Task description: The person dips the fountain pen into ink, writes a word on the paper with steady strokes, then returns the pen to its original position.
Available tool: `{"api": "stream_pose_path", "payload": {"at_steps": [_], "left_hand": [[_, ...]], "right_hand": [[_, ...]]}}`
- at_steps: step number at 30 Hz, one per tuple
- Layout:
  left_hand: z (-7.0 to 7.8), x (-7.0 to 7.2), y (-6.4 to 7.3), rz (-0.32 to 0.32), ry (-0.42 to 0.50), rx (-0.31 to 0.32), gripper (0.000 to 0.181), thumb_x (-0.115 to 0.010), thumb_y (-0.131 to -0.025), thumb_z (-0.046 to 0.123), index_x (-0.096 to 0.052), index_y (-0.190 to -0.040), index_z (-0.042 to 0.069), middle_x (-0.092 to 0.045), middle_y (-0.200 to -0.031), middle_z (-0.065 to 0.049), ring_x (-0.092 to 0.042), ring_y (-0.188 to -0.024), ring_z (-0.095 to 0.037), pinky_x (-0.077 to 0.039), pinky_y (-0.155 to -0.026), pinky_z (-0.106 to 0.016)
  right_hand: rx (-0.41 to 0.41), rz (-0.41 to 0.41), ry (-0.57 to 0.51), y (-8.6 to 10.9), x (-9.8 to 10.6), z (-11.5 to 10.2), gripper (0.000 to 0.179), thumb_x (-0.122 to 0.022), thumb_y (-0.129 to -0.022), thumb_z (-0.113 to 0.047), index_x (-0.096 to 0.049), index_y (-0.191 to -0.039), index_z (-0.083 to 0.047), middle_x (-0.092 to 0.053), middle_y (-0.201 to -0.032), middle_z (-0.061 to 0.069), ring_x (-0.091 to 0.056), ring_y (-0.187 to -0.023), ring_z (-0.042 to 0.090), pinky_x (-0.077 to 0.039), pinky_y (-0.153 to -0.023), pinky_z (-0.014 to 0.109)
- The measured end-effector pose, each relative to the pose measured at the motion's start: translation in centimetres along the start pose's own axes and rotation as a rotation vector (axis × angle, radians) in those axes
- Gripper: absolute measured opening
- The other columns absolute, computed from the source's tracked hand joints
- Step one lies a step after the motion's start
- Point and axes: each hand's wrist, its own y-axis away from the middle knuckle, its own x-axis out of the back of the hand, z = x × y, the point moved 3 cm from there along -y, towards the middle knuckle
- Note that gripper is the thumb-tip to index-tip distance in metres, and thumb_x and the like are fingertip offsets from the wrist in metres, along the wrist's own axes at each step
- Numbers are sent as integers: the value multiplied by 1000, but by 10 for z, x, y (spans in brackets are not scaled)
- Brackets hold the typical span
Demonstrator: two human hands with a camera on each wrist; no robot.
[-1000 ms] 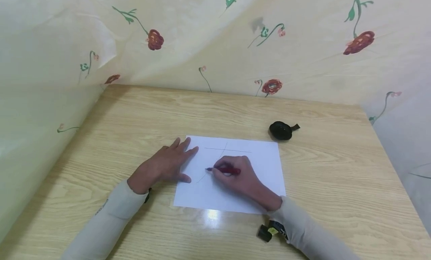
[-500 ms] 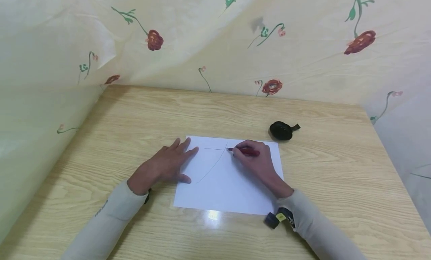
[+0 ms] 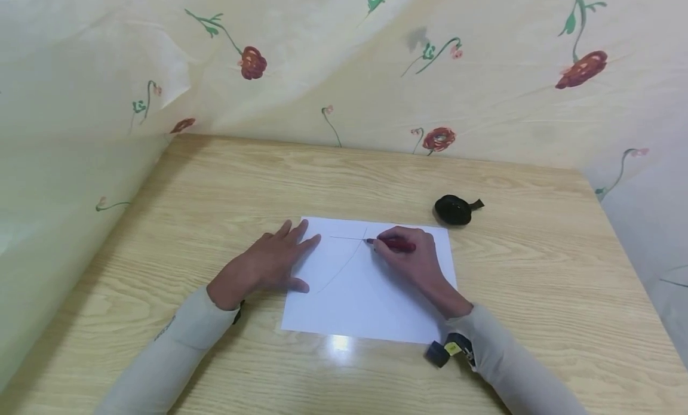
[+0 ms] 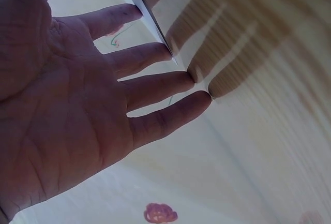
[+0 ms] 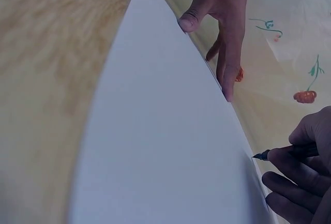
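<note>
A white sheet of paper lies on the wooden table. Two thin lines cross near its top: one runs level, the other is a long slanting curve. My right hand pinches a dark red pen, its tip at the paper close to the crossing. In the right wrist view the pen shows its dark pointed nib at the sheet. My left hand rests with spread fingers on the paper's left edge. The left wrist view shows this hand with straight fingers, fingertips touching down at the paper's edge and the table.
Behind the paper, at the right, sits a small round black object with a short tab. Cream cloth with painted flowers hangs along the table's back and sides. A black device is strapped at my right wrist.
My right hand with the pen has moved up and to the right, from the slanting line to the crossing near the top. For the last half second it stays there. My left hand keeps its place.
</note>
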Motion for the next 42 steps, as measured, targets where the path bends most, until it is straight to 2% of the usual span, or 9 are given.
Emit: {"api": "stream_pose_path", "payload": {"at_steps": [10,19,31,42], "left_hand": [[2,3,1,3,-18,-10,98,-78,-82,51,-29,-158,11,-16,-163,-23,-17,-146,-49,-36,-105,-59],[1,2,2,-1,-6,-3,98,-78,-83,50,-28,-158,12,-14,-163,-23,-15,-147,-49,-35,-106,-59],[1,1,0,-1,-9,-9,99,-78,-83,50,-27,-158,11,-14,-163,-24,-14,-147,-49,-35,-106,-60],[2,2,1,3,-15,-14,98,-78,-83,50,-28,-158,11,-14,-163,-24,-15,-146,-50,-35,-105,-60]], "right_hand": [[13,-20,13,1,2,-3,8,-77,-82,-9,-80,-90,-8,-76,-84,2,-70,-77,15,-49,-73,22],[12,-26,10,1,1,-3,10,-77,-82,-10,-80,-92,-8,-76,-85,2,-69,-83,17,-49,-80,30],[15,-19,-3,2,0,-3,9,-78,-82,-11,-80,-90,-9,-76,-84,2,-69,-80,16,-49,-75,26],[8,-30,-1,3,1,-4,9,-77,-83,-11,-80,-91,-8,-76,-84,2,-69,-79,16,-48,-76,27]]}}
